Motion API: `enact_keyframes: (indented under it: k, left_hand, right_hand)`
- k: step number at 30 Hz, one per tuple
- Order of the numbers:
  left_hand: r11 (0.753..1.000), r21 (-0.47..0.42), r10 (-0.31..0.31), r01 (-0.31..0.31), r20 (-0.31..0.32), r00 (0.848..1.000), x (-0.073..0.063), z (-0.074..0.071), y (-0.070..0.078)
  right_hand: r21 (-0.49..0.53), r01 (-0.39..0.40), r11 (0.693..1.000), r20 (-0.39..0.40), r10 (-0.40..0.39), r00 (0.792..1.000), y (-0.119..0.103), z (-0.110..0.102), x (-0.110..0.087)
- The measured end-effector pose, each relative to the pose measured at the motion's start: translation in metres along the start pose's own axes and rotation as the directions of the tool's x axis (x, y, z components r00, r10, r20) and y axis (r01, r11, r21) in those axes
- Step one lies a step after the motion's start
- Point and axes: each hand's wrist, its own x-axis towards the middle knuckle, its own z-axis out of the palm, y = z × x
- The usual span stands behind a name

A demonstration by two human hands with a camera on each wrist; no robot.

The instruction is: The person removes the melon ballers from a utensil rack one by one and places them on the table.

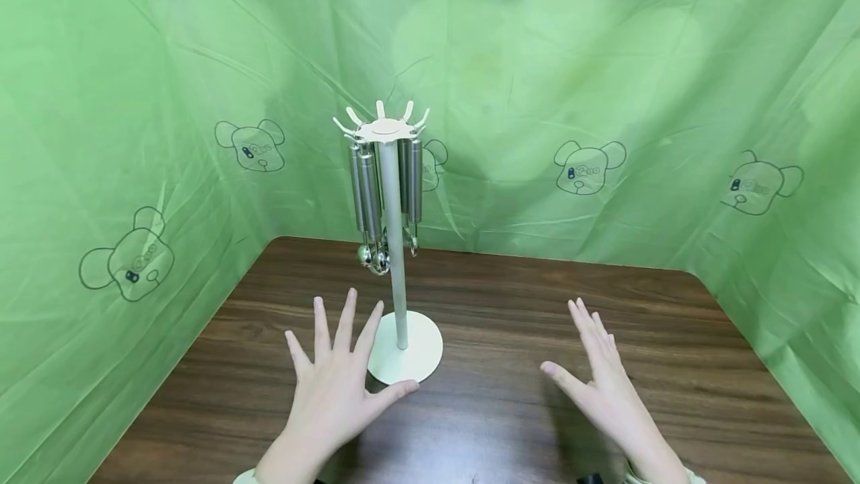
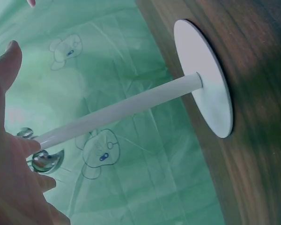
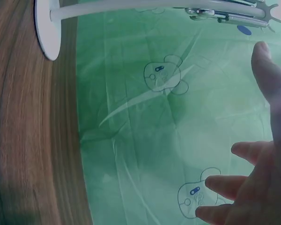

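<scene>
White stand (image 1: 395, 245): upright on the bench (image 1: 500, 320), its round base (image 1: 423, 353) flat on the dark wood grain. All places below are taken from this stand, as you face it.

Top of stand: a ring of upturned white hooks (image 1: 384, 128). Metal utensils hang beneath it, handles uppermost and heads down, well clear of the base. On the stand's left side, the left utensils (image 1: 368, 193) end in shiny, rounded heads (image 1: 380, 261); on its right side, the right utensils (image 1: 415, 181) show narrower ends, too small to identify.

Your left hand (image 1: 331, 388): in front and to the left of the stand, near the base. Fingers straight and fanned wide, thumb stretched out toward the base's front edge; you have hold of nothing with it.

Your right hand (image 1: 608, 383): well to the right of the stand. Fingers extended and closer together, thumb held well apart from them; nothing in its grasp either.

Behind the stand and to both sides of it: a creased green cloth (image 1: 497, 43), printed with outlined bear faces (image 1: 583, 170).
</scene>
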Motion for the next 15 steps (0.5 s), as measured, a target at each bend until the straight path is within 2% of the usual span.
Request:
enact_keyframes:
  k: [4,7,15]
  left_hand:
    - [1.000,-0.007,0.010,-0.010,-0.026,1.000,0.000,-0.008,0.003]
    - [1.000,-0.011,0.024,-0.024,-0.055,0.998,0.001,-0.013,0.005]
    - [0.998,-0.026,0.060,-0.063,-0.109,0.992,0.005,-0.024,0.009]
  right_hand:
    - [0.066,-0.091,0.994,0.057,0.087,0.995,-0.009,-0.003,-0.001]
    - [0.093,-0.118,0.989,0.082,0.110,0.990,-0.014,-0.004,-0.002]
    - [0.166,-0.016,0.986,0.050,0.008,0.999,-0.024,0.000,0.003]
